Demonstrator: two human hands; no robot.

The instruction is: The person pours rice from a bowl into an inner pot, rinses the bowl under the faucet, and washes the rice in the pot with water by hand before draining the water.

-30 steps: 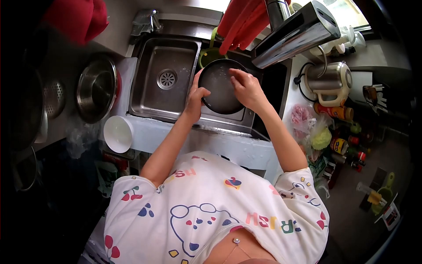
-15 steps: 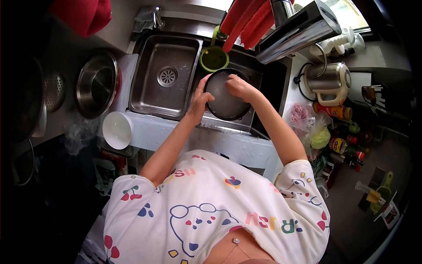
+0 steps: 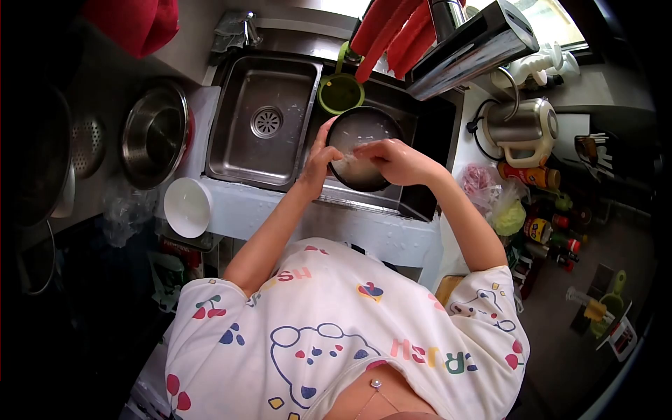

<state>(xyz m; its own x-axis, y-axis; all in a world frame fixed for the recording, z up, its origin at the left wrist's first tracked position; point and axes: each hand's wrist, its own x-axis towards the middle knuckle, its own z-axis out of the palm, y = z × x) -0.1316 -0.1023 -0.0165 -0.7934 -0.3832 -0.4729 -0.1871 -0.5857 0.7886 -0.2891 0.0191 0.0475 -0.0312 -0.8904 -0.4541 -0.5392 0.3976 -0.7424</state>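
A dark round pot [image 3: 393, 126] of cloudy whitish water [image 3: 365, 126] is over the right-hand sink basin. My left hand [image 3: 319, 162] grips its left rim, thumb over the edge and fingers along the outer wall. Inside the pot, my right hand [image 3: 395, 159] reaches in over the right side, fingers stretched toward the left thumb, tips at the water. Pale material, perhaps rice [image 3: 350, 166], shows by those fingertips; single grains are too small to make out. Just beyond the pot sits a green strainer-like bowl with a handle [image 3: 341, 94].
Left of the pot is a steel sink basin [image 3: 238, 143] with a drain and a faucet [image 3: 250, 29] behind it. A white bowl [image 3: 187, 208] and a steel basin [image 3: 152, 136] are at left. Red cloths [image 3: 392, 35] hang ahead; an electric kettle [image 3: 521, 126] and bagged vegetables [image 3: 509, 213] stand right.
My right hand has moved from the pot's far side toward its near middle, fingers now reaching left. The pale material shows more plainly. My left hand keeps its place on the rim.
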